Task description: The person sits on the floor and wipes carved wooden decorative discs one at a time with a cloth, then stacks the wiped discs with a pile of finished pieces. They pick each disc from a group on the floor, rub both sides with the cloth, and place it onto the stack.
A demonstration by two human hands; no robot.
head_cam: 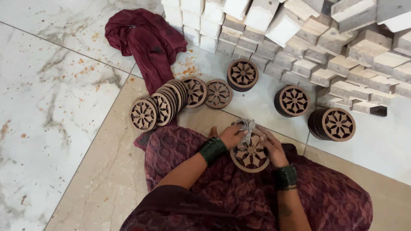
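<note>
Far to your left the marble floor (pixel 38 107) is bare and speckled with orange stains, and a dark red cloth (pixel 145 40) lies crumpled toward its far edge, trailing down to a leaning row of carved wooden discs (pixel 165 105) that stand on edge against one another, with two more discs lying flat just beside the row's right end. Your left hand (pixel 231 136), green bangles on its wrist, rests on the upper left edge of the wooden disc (pixel 250 155) on your lap, fingers curled around a small grey rag (pixel 246 126) that touches the disc's top rim. The disc lies flat on your patterned maroon skirt (pixel 205 171), its flower cut-out facing up, between both hands. Your right hand (pixel 272 147) grips the disc's right edge, fingers bent close over the rim. Beyond your hands, three short stacks of discs (pixel 293 101) sit on the floor, well apart from each other, one near the middle and two further right. Along the floor's far right edge a heap of pale wooden blocks (pixel 325 47) is piled in rows
</note>
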